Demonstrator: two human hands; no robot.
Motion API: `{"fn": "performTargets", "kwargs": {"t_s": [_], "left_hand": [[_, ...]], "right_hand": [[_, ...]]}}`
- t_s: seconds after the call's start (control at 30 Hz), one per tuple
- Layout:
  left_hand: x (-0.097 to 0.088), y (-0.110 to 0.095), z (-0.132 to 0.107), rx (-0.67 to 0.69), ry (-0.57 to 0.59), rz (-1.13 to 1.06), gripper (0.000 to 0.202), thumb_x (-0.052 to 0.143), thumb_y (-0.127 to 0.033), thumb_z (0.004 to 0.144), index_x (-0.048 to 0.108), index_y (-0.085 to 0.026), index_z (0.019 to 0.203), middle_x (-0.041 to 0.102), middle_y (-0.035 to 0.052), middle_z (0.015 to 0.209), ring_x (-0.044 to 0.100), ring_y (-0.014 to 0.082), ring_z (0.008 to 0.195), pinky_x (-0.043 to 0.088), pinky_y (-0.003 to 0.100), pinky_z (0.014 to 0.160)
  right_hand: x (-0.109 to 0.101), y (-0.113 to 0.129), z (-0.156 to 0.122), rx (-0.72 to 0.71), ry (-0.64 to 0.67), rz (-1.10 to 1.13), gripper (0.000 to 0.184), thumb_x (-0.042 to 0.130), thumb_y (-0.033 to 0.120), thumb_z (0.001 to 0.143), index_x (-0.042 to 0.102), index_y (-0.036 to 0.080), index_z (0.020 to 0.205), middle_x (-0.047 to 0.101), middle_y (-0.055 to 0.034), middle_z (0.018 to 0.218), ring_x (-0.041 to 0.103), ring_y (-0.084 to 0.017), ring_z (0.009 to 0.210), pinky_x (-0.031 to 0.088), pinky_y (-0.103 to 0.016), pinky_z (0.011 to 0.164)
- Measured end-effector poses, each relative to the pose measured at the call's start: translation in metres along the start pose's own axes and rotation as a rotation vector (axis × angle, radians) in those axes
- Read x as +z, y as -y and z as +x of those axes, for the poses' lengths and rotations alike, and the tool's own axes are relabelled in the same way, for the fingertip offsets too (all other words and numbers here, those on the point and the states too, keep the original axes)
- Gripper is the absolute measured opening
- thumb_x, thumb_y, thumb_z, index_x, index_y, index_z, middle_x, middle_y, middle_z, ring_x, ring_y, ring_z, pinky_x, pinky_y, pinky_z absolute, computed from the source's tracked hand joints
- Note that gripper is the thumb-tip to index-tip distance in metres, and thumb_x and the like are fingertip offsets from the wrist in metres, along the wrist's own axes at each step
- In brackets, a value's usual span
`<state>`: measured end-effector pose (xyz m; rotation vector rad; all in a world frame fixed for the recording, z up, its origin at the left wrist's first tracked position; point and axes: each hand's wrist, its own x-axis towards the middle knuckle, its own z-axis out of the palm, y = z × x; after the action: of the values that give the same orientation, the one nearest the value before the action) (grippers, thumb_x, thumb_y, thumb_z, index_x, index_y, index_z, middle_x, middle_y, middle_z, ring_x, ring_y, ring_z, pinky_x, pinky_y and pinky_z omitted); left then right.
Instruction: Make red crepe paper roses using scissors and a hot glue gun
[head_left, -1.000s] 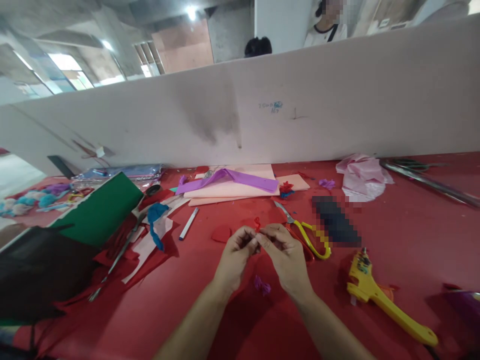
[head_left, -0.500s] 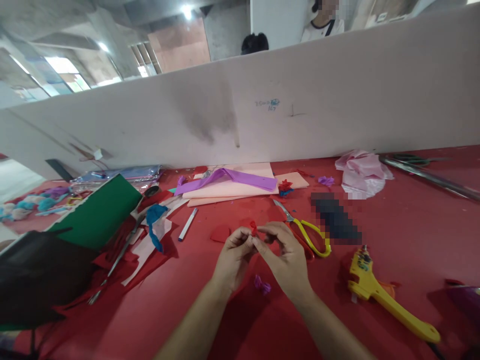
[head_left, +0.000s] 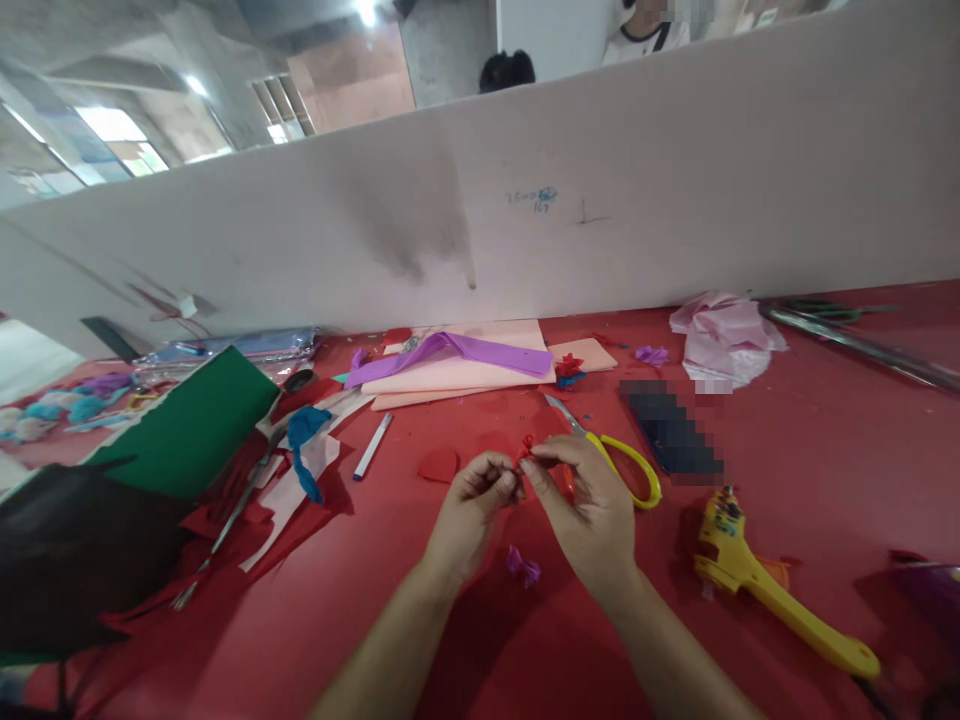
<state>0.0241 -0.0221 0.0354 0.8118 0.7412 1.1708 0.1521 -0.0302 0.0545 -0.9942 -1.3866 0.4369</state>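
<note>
Both my hands meet over the red table (head_left: 825,440), pinching a small red paper piece (head_left: 527,446) between their fingertips. My left hand (head_left: 469,515) is closed on its left side and my right hand (head_left: 589,505) is closed on its right side. A small purple paper scrap (head_left: 523,567) lies on the table just under my wrists. A red paper cut-out (head_left: 439,465) lies just left of my left hand. Yellow-handled scissors (head_left: 626,465) lie right behind my right hand.
A yellow glue gun (head_left: 772,600) lies at the right. Pink sheets with a purple strip (head_left: 457,362) sit at the back, green (head_left: 187,425) and black (head_left: 67,555) sheets at the left. A white partition (head_left: 600,200) walls the far edge; people sit beyond it.
My hands have kept working the red piece, and my right hand has turned a little further over it. The view has shifted slightly.
</note>
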Motion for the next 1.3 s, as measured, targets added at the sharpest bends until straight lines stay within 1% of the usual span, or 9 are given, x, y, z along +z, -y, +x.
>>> {"fn": "performTargets", "kwargs": {"t_s": [0.27, 0.47, 0.6, 0.7, 0.87, 1.0, 1.07, 1.17, 1.3], "left_hand": [[-0.0018, -0.0010, 0.0000, 0.021, -0.007, 0.136, 0.011, 0.068, -0.027, 0.075, 0.062, -0.018, 0.078, 0.057, -0.0010, 0.071, 0.050, 0.0101, 0.066, 0.038, 0.023, 0.067], [0.0010, -0.0029, -0.0005, 0.075, 0.027, 0.133, 0.017, 0.065, -0.026, 0.079, 0.060, -0.021, 0.095, 0.055, -0.0026, 0.068, 0.051, 0.0105, 0.065, 0.039, 0.024, 0.065], [0.0022, -0.0045, -0.0015, 0.101, -0.014, 0.198, 0.013, 0.066, -0.027, 0.077, 0.061, -0.019, 0.087, 0.053, -0.0031, 0.066, 0.048, 0.0097, 0.062, 0.039, 0.023, 0.064], [0.0021, -0.0055, -0.0020, 0.110, -0.031, 0.211, 0.010, 0.065, -0.027, 0.078, 0.061, -0.019, 0.081, 0.054, -0.0029, 0.066, 0.048, 0.0094, 0.062, 0.039, 0.023, 0.064], [0.0021, -0.0051, -0.0009, 0.078, -0.049, 0.094, 0.009, 0.069, -0.024, 0.075, 0.062, -0.018, 0.078, 0.057, -0.0025, 0.068, 0.048, 0.0089, 0.062, 0.037, 0.022, 0.063], [0.0034, -0.0057, 0.0001, 0.024, -0.045, -0.048, 0.015, 0.075, -0.024, 0.069, 0.063, -0.017, 0.076, 0.058, -0.0021, 0.065, 0.049, 0.0089, 0.061, 0.036, 0.022, 0.063], [0.0033, -0.0063, 0.0002, -0.013, -0.028, -0.115, 0.016, 0.076, -0.023, 0.068, 0.063, -0.016, 0.075, 0.058, -0.0011, 0.065, 0.050, 0.0093, 0.062, 0.035, 0.022, 0.062], [0.0014, -0.0058, -0.0001, -0.086, 0.013, -0.200, 0.015, 0.076, -0.021, 0.068, 0.063, -0.015, 0.074, 0.059, 0.0003, 0.067, 0.051, 0.0092, 0.063, 0.035, 0.022, 0.062], [-0.0023, -0.0028, -0.0009, -0.138, 0.068, -0.249, 0.012, 0.076, -0.019, 0.069, 0.066, -0.015, 0.075, 0.060, 0.0013, 0.068, 0.052, 0.0093, 0.064, 0.037, 0.023, 0.065]], "right_hand": [[-0.0028, 0.0040, 0.0008, -0.046, 0.010, -0.069, 0.010, 0.060, 0.014, 0.083, 0.061, 0.023, 0.088, 0.063, -0.0016, 0.082, 0.060, -0.016, 0.078, 0.049, -0.032, 0.073], [-0.0021, 0.0066, 0.0023, -0.052, 0.004, -0.108, 0.008, 0.060, 0.015, 0.083, 0.061, 0.023, 0.085, 0.064, -0.0007, 0.080, 0.061, -0.015, 0.077, 0.049, -0.030, 0.072], [-0.0021, 0.0060, 0.0015, -0.039, 0.021, -0.118, 0.006, 0.060, 0.017, 0.083, 0.061, 0.023, 0.084, 0.064, -0.0008, 0.080, 0.061, -0.016, 0.077, 0.050, -0.031, 0.073], [-0.0022, 0.0064, 0.0013, -0.065, 0.028, -0.129, 0.008, 0.061, 0.015, 0.083, 0.062, 0.023, 0.084, 0.064, -0.0010, 0.080, 0.061, -0.016, 0.077, 0.050, -0.031, 0.074], [-0.0018, 0.0094, 0.0003, -0.113, 0.043, -0.118, 0.011, 0.061, 0.013, 0.082, 0.064, 0.023, 0.083, 0.063, -0.0012, 0.078, 0.060, -0.016, 0.076, 0.050, -0.031, 0.073], [-0.0024, 0.0091, -0.0031, -0.078, 0.023, -0.013, 0.015, 0.061, 0.010, 0.081, 0.064, 0.024, 0.087, 0.062, -0.0012, 0.082, 0.059, -0.016, 0.079, 0.049, -0.031, 0.074], [-0.0033, 0.0079, -0.0042, -0.018, 0.015, 0.065, 0.017, 0.059, 0.010, 0.083, 0.063, 0.024, 0.092, 0.061, -0.0020, 0.086, 0.058, -0.017, 0.082, 0.048, -0.032, 0.075], [-0.0045, 0.0065, -0.0038, 0.045, 0.046, 0.127, 0.017, 0.056, 0.011, 0.084, 0.062, 0.024, 0.094, 0.059, -0.0026, 0.087, 0.057, -0.017, 0.083, 0.047, -0.032, 0.073], [-0.0034, 0.0073, -0.0022, 0.003, 0.077, 0.137, 0.018, 0.060, 0.011, 0.081, 0.062, 0.025, 0.093, 0.057, -0.0019, 0.086, 0.055, -0.017, 0.082, 0.046, -0.032, 0.073]]}}
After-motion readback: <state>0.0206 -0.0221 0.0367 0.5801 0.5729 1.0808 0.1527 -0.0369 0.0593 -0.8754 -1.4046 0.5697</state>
